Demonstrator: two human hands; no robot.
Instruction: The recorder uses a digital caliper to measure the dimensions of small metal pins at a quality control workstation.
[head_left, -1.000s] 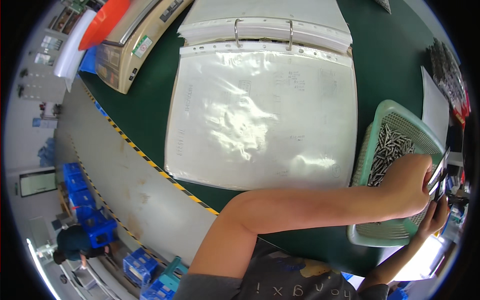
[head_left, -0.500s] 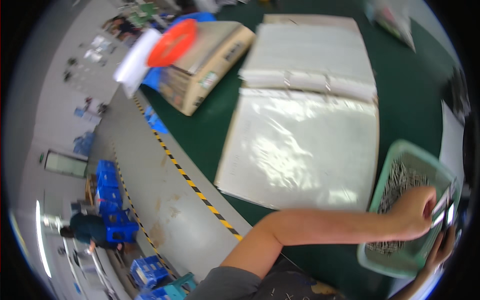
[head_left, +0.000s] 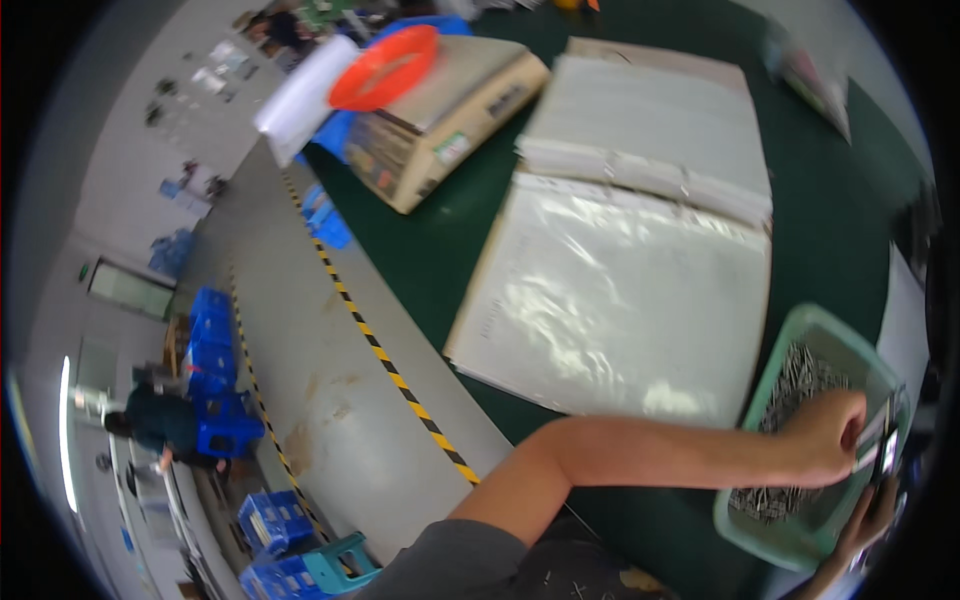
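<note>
Person in the back (head_left: 160, 420): leans beside the blue crates (head_left: 210, 345), well apart from the table (head_left: 430, 250).
Scale (head_left: 450, 145): stands on the table with a red dish (head_left: 385, 68) on top; it appears farther to the right than one second ago.
Binder (head_left: 620, 290): lies open and has shifted right in the same way, so I judge that the head has turned, not that these things were moved.
Basket (head_left: 830, 333): light green, just beside the binder, with many small metal pieces (head_left: 800, 385) inside.
Left hand (head_left: 825, 440): remains over the basket, fingers curled in; the fingertips are hidden, so I cannot tell if they grip something.
Right hand (head_left: 872, 515): seems to be gripping the dark thing from below, though blurred.
Dark thing (head_left: 888, 452): is at the right side of the basket, between both hands as before; its kind is not clear. The handwork therefore seems little changed, only the view.
</note>
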